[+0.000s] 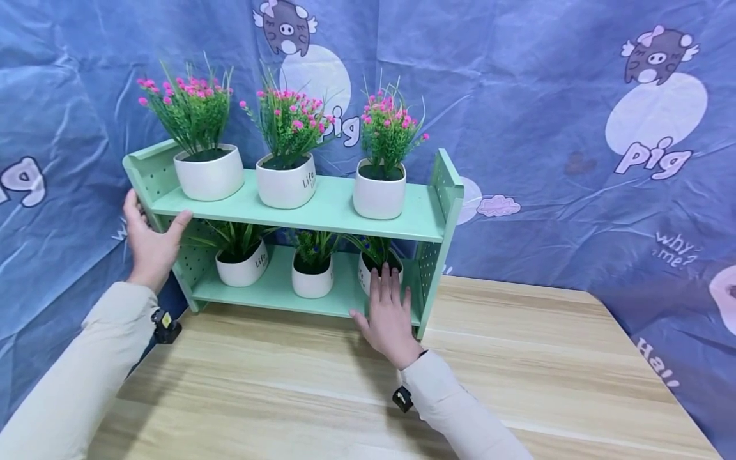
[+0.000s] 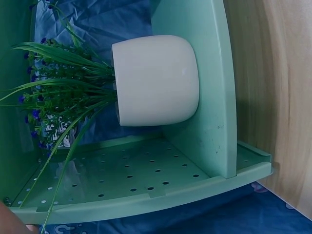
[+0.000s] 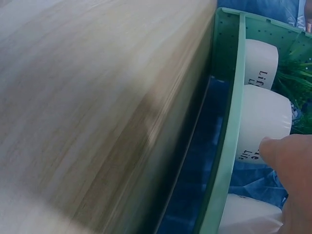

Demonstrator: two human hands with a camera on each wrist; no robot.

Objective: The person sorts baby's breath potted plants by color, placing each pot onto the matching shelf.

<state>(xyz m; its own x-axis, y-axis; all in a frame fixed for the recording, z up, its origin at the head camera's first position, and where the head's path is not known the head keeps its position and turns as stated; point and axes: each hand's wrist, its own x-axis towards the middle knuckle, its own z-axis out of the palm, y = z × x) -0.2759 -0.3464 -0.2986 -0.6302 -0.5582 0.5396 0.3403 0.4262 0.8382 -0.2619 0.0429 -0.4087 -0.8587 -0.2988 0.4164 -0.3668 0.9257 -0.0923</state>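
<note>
A mint-green two-tier shelf [image 1: 322, 220] with perforated side panels stands on the wooden table. At its left end my left hand [image 1: 151, 246] holds the side panel, fingers along the outside and thumb in front. My right hand [image 1: 390, 318] reaches up to the lower tier's right white flowerpot [image 1: 363, 276], fingers straight, fingertips in front of the pot; contact cannot be told. Beside it stand a middle flowerpot [image 1: 312, 281] and a left flowerpot [image 1: 243, 266]. In the left wrist view a white pot [image 2: 156, 80] holds grassy leaves and blue flowers.
Pink-flowered pots stand on the top tier: left [image 1: 209, 174], middle [image 1: 286, 185] and right [image 1: 379, 193]. A blue curtain [image 1: 535, 147] with pig prints hangs behind the shelf. Table surface [image 1: 517, 358] extends in front and to the right.
</note>
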